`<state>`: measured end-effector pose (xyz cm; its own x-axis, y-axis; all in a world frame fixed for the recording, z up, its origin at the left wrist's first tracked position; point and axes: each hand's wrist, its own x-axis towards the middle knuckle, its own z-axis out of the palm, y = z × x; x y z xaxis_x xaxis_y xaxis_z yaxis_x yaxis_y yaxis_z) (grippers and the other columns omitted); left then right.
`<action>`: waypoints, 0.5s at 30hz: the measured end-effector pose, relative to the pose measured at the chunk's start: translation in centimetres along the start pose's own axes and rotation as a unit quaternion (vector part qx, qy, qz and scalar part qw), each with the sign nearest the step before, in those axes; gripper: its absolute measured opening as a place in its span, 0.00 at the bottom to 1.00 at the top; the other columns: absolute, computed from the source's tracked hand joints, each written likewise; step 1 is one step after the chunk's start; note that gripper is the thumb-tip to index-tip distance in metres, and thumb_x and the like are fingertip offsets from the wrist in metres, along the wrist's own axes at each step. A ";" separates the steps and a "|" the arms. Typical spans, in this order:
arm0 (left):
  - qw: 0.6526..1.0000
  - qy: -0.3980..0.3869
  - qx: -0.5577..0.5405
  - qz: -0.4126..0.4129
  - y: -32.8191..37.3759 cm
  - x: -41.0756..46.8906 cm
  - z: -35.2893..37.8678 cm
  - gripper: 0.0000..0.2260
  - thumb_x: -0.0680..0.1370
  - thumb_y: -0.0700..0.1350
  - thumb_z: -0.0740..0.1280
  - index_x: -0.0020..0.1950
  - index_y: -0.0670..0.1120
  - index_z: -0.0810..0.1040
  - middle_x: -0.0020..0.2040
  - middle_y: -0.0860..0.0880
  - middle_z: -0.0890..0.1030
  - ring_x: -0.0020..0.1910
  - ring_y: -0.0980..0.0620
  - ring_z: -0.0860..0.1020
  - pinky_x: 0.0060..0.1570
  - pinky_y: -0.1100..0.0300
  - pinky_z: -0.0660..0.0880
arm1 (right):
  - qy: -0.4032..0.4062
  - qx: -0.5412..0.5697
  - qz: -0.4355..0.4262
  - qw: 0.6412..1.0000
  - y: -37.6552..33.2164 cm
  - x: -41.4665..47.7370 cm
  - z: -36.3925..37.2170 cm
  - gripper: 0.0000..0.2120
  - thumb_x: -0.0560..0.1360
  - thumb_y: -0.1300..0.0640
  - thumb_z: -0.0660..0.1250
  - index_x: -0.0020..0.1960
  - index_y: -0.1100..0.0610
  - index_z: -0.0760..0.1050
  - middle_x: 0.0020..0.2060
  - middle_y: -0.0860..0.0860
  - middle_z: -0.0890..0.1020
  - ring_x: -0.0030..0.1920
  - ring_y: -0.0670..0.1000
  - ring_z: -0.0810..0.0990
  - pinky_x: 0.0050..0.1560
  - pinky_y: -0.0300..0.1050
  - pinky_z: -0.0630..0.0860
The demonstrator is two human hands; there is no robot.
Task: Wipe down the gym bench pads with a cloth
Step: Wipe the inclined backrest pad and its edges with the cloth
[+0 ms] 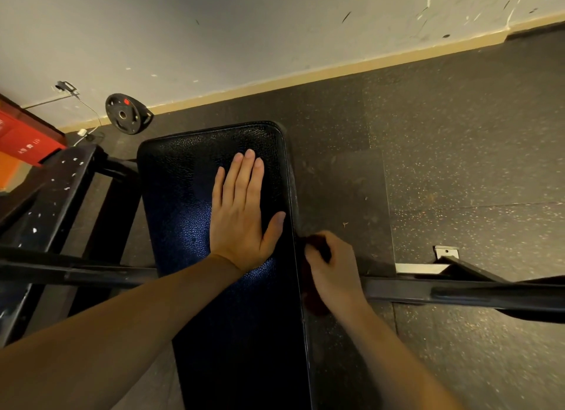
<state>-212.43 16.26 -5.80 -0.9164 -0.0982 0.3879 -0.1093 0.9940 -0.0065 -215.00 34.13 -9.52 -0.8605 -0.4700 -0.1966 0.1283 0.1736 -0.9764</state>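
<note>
A long black padded bench pad [189, 177] runs from the bottom centre up toward the wall. My left hand [241, 214] lies flat on its top, fingers straight and together, thumb out toward the right edge. Just off the pad's right side, my right hand [333, 269] grips a dark reddish cloth [315, 302] and holds it against the pad's side edge. Most of the cloth is hidden under the hand and in shadow.
A black steel frame [55, 201] with a crossbar passes under the pad from left to right. A weight plate [127, 113] leans on the wall at the back left. A red box [21, 134] sits far left. Speckled rubber floor [458, 153] lies to the right.
</note>
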 end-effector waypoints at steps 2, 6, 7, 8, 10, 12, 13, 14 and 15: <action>1.000 -0.004 0.002 0.000 0.0 0.0 0.0 0.35 0.82 0.58 0.53 0.81 0.35 0.56 0.82 0.38 0.55 0.83 0.41 0.51 0.78 0.36 0.52 | 0.020 -0.008 -0.030 0.999 -1.4 1.2 -0.1 0.08 0.79 0.61 0.66 0.45 0.50 0.79 0.37 0.45 0.82 0.40 0.43 0.81 0.45 0.45 0.76; 1.000 -0.009 0.006 -0.002 -0.1 0.1 0.0 0.35 0.81 0.58 0.53 0.81 0.36 0.56 0.83 0.39 0.54 0.83 0.42 0.51 0.78 0.36 0.52 | 0.087 0.040 -0.129 0.987 -6.6 5.5 0.1 0.07 0.80 0.62 0.65 0.48 0.52 0.77 0.39 0.45 0.81 0.43 0.42 0.80 0.47 0.32 0.74; 1.000 -0.010 0.004 -0.001 -0.1 0.1 0.0 0.35 0.81 0.58 0.53 0.81 0.36 0.56 0.83 0.39 0.54 0.83 0.42 0.51 0.79 0.36 0.52 | 0.082 0.048 -0.109 0.990 -5.8 5.3 0.4 0.07 0.81 0.62 0.64 0.48 0.52 0.77 0.40 0.45 0.81 0.43 0.42 0.80 0.47 0.33 0.75; 1.000 -0.008 0.002 -0.001 -0.1 0.2 -0.1 0.35 0.81 0.58 0.53 0.81 0.36 0.56 0.83 0.39 0.55 0.83 0.42 0.51 0.79 0.36 0.51 | 0.068 0.046 -0.075 0.994 -4.2 4.4 0.5 0.07 0.82 0.61 0.63 0.49 0.52 0.77 0.40 0.47 0.81 0.42 0.43 0.81 0.47 0.38 0.78; 1.000 -0.007 -0.002 -0.002 0.0 0.0 -0.1 0.35 0.81 0.58 0.53 0.81 0.35 0.57 0.82 0.39 0.55 0.83 0.41 0.52 0.79 0.37 0.51 | 0.032 0.021 -0.007 0.999 -1.2 1.4 0.4 0.07 0.82 0.61 0.63 0.49 0.52 0.78 0.41 0.48 0.82 0.42 0.45 0.82 0.47 0.47 0.80; 1.000 -0.004 0.002 -0.001 0.0 0.1 -0.1 0.35 0.81 0.58 0.53 0.81 0.35 0.57 0.82 0.38 0.55 0.83 0.41 0.52 0.79 0.37 0.51 | 0.024 0.010 -0.003 1.000 -1.4 0.9 0.0 0.07 0.81 0.62 0.65 0.47 0.52 0.79 0.40 0.48 0.82 0.41 0.45 0.82 0.46 0.45 0.79; 1.000 -0.005 0.004 -0.002 0.1 0.1 0.0 0.35 0.81 0.58 0.53 0.81 0.36 0.57 0.82 0.38 0.55 0.83 0.42 0.51 0.79 0.37 0.50 | 0.039 0.021 -0.029 0.999 -2.5 1.9 0.0 0.07 0.80 0.62 0.65 0.47 0.53 0.79 0.39 0.48 0.82 0.41 0.45 0.81 0.46 0.41 0.78; 1.000 -0.007 0.003 -0.002 0.0 0.1 0.0 0.35 0.81 0.58 0.53 0.81 0.36 0.57 0.82 0.38 0.55 0.83 0.42 0.51 0.79 0.37 0.51 | 0.060 0.046 -0.062 0.995 -4.1 3.2 -0.1 0.06 0.80 0.62 0.65 0.48 0.54 0.79 0.39 0.47 0.82 0.42 0.43 0.81 0.46 0.37 0.76; 1.000 -0.007 0.001 -0.003 0.0 0.1 0.0 0.35 0.81 0.58 0.53 0.81 0.36 0.57 0.82 0.38 0.55 0.83 0.42 0.51 0.79 0.37 0.51 | 0.078 0.069 -0.096 0.990 -5.8 4.6 0.0 0.05 0.81 0.62 0.65 0.49 0.55 0.79 0.40 0.47 0.81 0.42 0.42 0.80 0.45 0.34 0.75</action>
<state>-212.55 16.23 -5.76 -0.9210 -0.1046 0.3754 -0.1156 0.9933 -0.0070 -219.77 30.98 -4.74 -0.9399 -0.3413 -0.0010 0.0125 -0.0314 -0.9994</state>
